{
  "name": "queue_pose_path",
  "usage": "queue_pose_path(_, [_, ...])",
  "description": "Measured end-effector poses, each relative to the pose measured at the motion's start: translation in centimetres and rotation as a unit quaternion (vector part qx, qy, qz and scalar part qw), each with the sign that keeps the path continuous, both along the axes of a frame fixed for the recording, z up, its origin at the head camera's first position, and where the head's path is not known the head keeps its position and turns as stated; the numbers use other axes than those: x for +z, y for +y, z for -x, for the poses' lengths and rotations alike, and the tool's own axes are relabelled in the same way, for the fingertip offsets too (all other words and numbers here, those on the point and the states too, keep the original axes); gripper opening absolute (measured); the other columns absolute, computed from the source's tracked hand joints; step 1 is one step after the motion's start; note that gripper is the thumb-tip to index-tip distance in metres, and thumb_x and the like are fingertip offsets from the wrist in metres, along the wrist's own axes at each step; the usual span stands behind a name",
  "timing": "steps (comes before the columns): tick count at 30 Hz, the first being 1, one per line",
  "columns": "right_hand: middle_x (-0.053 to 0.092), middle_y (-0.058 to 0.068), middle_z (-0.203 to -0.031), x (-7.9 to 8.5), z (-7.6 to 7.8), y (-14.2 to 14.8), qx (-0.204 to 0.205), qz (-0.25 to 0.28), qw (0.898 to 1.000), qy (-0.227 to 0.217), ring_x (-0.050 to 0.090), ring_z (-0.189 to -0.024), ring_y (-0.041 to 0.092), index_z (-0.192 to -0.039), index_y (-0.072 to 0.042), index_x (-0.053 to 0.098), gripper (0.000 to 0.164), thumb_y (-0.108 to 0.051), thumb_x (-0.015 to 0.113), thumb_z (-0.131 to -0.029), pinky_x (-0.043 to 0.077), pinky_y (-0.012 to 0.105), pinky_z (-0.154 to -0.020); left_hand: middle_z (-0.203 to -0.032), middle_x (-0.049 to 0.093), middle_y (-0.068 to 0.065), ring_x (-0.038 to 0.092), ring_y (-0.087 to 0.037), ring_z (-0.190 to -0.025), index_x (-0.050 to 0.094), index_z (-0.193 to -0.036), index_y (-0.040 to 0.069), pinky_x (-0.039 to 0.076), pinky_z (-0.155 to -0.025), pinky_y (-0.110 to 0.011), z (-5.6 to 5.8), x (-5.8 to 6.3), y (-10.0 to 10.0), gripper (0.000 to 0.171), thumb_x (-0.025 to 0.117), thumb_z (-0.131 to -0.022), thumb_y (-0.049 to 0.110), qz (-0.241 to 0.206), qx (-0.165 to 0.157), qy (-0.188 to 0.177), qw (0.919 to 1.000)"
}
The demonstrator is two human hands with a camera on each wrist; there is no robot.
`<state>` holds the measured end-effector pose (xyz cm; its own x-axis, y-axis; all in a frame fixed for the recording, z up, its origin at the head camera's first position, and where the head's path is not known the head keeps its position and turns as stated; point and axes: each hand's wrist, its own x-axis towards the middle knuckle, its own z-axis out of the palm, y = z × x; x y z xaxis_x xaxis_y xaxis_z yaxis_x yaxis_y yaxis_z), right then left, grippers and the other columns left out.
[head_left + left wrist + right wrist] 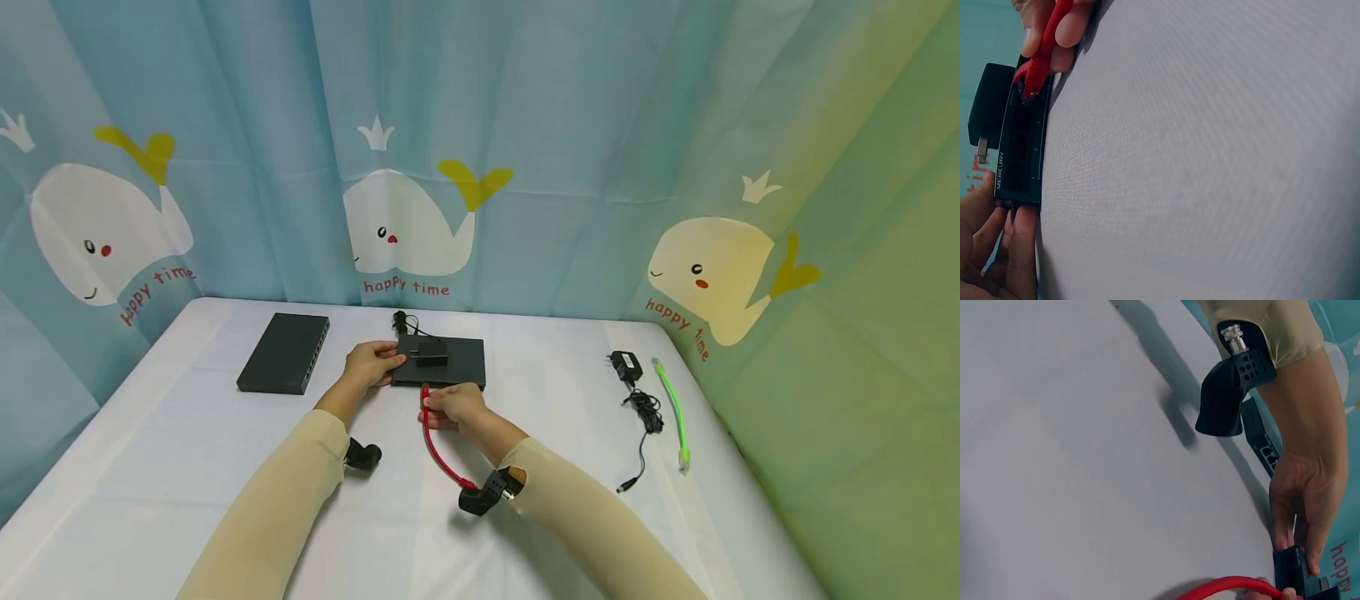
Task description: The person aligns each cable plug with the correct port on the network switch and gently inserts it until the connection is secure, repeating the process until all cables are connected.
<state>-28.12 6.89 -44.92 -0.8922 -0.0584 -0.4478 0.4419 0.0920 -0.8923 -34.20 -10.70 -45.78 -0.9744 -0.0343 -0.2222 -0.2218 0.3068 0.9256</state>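
A flat black network switch (468,357) marked MERCURY lies near the back of the table, its row of ports facing me. My left hand (367,365) grips its left end, thumb on top and fingers below, as the left wrist view shows. My right hand (459,404) pinches a red network cable (437,454) close to its plug (1035,78). That plug is at the switch's port face; whether it sits inside a port I cannot tell. On top of the switch rests a black power adapter (432,353). The cable's other end hangs near the right wrist camera.
At the left lies a second black switch (281,354). On the right are another black adapter (626,365) with a bundled cord and a short green network cable (675,408). Behind the table hangs a blue whale-print curtain (570,125).
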Motion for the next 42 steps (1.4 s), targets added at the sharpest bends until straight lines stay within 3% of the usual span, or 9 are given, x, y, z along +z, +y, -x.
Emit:
queue_pose_path(7, [0.071,0.009,-0.068,-0.1,0.4,0.1,-0.001,-0.004,1.000,-0.005,0.068,-0.058,0.012,-0.103,0.009,0.070,0.014,0.000,0.067,-0.092,0.058,0.022,-0.054,-0.136,0.059,-0.016,0.064,-0.017,-0.098,0.056,-0.140,0.006,0.060,-0.069,-0.023,0.0,0.1,0.1,0.048,0.069,-0.094,0.018,0.003,-0.001,0.003,1.0000])
queue_pose_path(12, [0.074,0.013,-0.076,-0.2,0.2,0.2,0.000,0.005,1.000,-0.004,0.069,-0.060,0.012,-0.105,0.009,0.070,0.017,-0.001,0.068,-0.091,0.059,0.024,-0.057,-0.133,0.060,-0.016,0.064,-0.014,-0.087,0.058,-0.138,0.007,0.059,-0.064,-0.021,0.3,0.4,-0.2,0.048,0.070,-0.094,0.020,0.013,-0.011,-0.011,0.9998])
queue_pose_path(17, [0.073,0.011,-0.075,-0.5,0.0,0.4,0.010,0.020,1.000,0.012,0.070,-0.061,0.012,-0.104,0.010,0.070,0.018,-0.002,0.068,-0.091,0.060,0.024,-0.059,-0.127,0.063,-0.017,0.062,-0.009,-0.079,0.060,-0.135,0.006,0.058,-0.061,-0.020,1.7,0.3,-0.5,0.044,0.068,-0.095,0.022,0.011,-0.006,-0.001,0.9999])
queue_pose_path(23, [0.072,0.009,-0.071,-1.0,-0.3,0.3,0.016,0.029,0.999,0.031,0.068,-0.058,0.010,-0.102,0.012,0.070,0.017,-0.001,0.067,-0.092,0.060,0.024,-0.058,-0.135,0.059,-0.014,0.066,-0.016,-0.093,0.057,-0.139,0.010,0.060,-0.074,-0.025,3.0,0.0,-0.5,0.050,0.070,-0.094,0.026,0.017,-0.013,-0.008,0.9997])
queue_pose_path(26, [0.073,0.012,-0.074,-1.0,-0.4,0.3,0.014,0.029,0.999,0.040,0.067,-0.058,0.009,-0.103,0.013,0.070,0.018,-0.001,0.066,-0.092,0.060,0.024,-0.058,-0.132,0.061,-0.014,0.068,-0.018,-0.091,0.059,-0.137,0.010,0.060,-0.074,-0.027,3.0,0.1,-0.4,0.054,0.075,-0.089,0.029,0.027,-0.024,-0.002,0.9993])
queue_pose_path(32, [0.074,0.013,-0.079,-1.1,-0.4,0.3,0.010,0.041,0.998,0.040,0.068,-0.059,0.009,-0.106,0.014,0.069,0.020,0.000,0.067,-0.091,0.060,0.024,-0.060,-0.141,0.055,-0.015,0.066,-0.019,-0.098,0.056,-0.140,0.009,0.060,-0.077,-0.027,2.9,0.1,-0.4,0.052,0.071,-0.093,0.023,0.023,-0.030,-0.011,0.9992])
queue_pose_path(35, [0.073,0.009,-0.076,-1.3,-0.4,0.3,0.009,0.051,0.998,0.043,0.068,-0.060,0.010,-0.105,0.014,0.068,0.020,0.002,0.069,-0.089,0.060,0.022,-0.058,-0.142,0.054,-0.014,0.065,-0.017,-0.097,0.055,-0.141,0.010,0.060,-0.073,-0.024,2.9,0.0,-0.5,0.052,0.071,-0.093,0.023,0.014,-0.025,-0.014,0.9995])
queue_pose_path(42, [0.074,0.014,-0.081,-1.0,-0.4,0.0,-0.009,0.040,0.998,0.041,0.067,-0.057,0.010,-0.103,0.013,0.069,0.018,0.004,0.070,-0.088,0.059,0.022,-0.056,-0.141,0.056,-0.013,0.065,-0.018,-0.098,0.058,-0.139,0.011,0.059,-0.071,-0.024,2.6,0.1,-0.1,0.050,0.071,-0.093,0.022,0.007,-0.011,-0.010,0.9999])
